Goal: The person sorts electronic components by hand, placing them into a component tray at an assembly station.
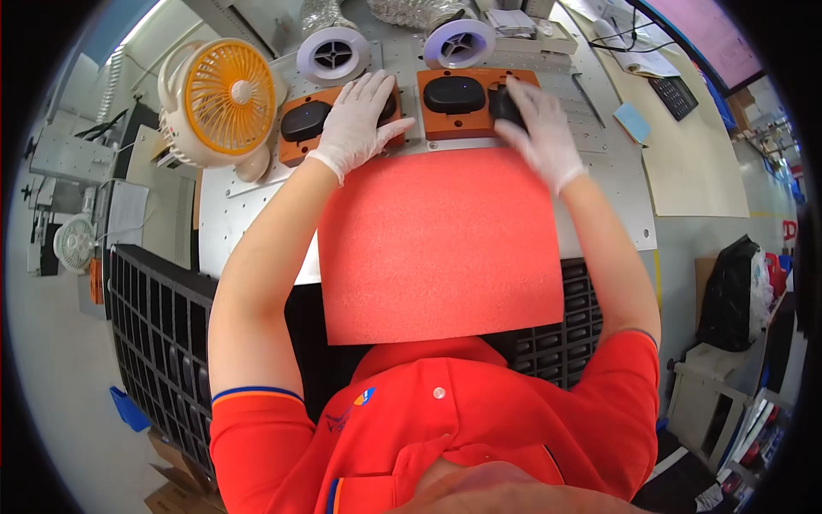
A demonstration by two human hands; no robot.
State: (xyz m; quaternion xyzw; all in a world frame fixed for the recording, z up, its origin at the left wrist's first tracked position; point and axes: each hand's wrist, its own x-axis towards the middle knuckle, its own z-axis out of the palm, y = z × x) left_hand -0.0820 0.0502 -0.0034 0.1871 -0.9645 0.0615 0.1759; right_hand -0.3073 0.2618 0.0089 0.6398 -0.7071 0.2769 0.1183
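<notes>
My left hand [358, 120], in a white glove, lies with stretched fingers and thumb apart over the left orange-brown fixture block [291, 152]. Left of its fingers, a black rounded-oval part [306, 122] sits in that block; a second dark part is mostly covered by the hand. My right hand [546, 128], also gloved and smeared by motion, is at the right end of another orange-brown fixture block [458, 128]. Its thumb and fingers are around a black part [503, 104], and I cannot tell whether they grip it. Beside that, another black rounded-oval part [454, 94] sits in the block.
A red foam sheet [441, 248] lies before me at the table's front edge. An orange and cream fan [229, 96] stands at left. Two white-rimmed duct ends [332, 55] are behind the blocks. A calculator [673, 98] and blue pad [632, 124] lie at right.
</notes>
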